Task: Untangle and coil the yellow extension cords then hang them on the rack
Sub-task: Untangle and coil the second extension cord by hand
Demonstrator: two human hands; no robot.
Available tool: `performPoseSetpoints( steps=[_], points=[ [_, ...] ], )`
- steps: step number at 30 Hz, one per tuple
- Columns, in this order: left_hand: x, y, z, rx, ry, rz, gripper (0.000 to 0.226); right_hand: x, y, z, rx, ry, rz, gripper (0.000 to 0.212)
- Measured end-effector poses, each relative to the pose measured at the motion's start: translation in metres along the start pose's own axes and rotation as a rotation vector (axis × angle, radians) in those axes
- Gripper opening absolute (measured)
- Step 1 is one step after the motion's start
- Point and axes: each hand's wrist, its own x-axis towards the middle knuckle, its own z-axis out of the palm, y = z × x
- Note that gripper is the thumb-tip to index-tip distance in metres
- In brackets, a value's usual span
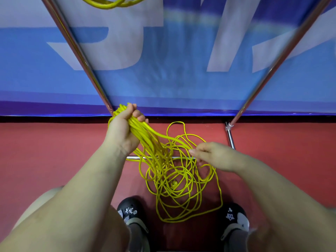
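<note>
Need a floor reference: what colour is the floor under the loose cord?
Red, seen in the head view: the floor under the yellow cord.

A thin, bright yellow extension cord (174,179) lies mostly as a loose, tangled heap of overlapping loops on the red floor. Many of its strands rise together to the upper left as a gathered bundle, pulled up off the heap. A small round yellow fitting shows near the middle of the tangle. A second coil of yellow cord (111,2) hangs at the top edge, only its lower curve visible. The rack's (76,46) shiny metal poles slant upward on both sides; a low crossbar runs behind the heap.
</note>
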Motion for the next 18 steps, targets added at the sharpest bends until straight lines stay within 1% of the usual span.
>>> performPoseSetpoints(
  steps=[3, 5, 7, 9, 13, 15, 18],
  points=[
    [0.001, 0.01, -0.008, -0.067, -0.02, 0.008, 0.03, 0.0, 0.015, 0.005, -0.154, -0.087, 0.092, 0.035],
    [0.002, 0.014, -0.012, -0.073, -0.011, 0.007, 0.031, -0.001, 0.027, 0.002, -0.21, -0.082, 0.157, 0.032],
    [0.001, 0.014, -0.015, -0.04, 0.01, 0.008, 0.032, 0.0, 0.036, -0.001, -0.188, -0.04, 0.191, 0.021],
    [0.0, 0.013, -0.016, -0.005, 0.038, 0.016, 0.032, 0.0, 0.037, -0.005, -0.127, 0.02, 0.19, 0.011],
    [-0.004, 0.016, -0.012, 0.058, 0.091, 0.025, 0.027, -0.004, 0.024, -0.017, -0.001, 0.122, 0.156, 0.01],
    [-0.006, 0.015, -0.011, 0.075, 0.077, 0.002, 0.028, -0.002, 0.021, -0.021, 0.049, 0.205, 0.148, 0.006],
    [-0.01, 0.007, -0.007, 0.118, 0.001, -0.043, 0.025, 0.001, 0.013, -0.023, 0.302, 0.295, 0.148, 0.004]
  ],
)
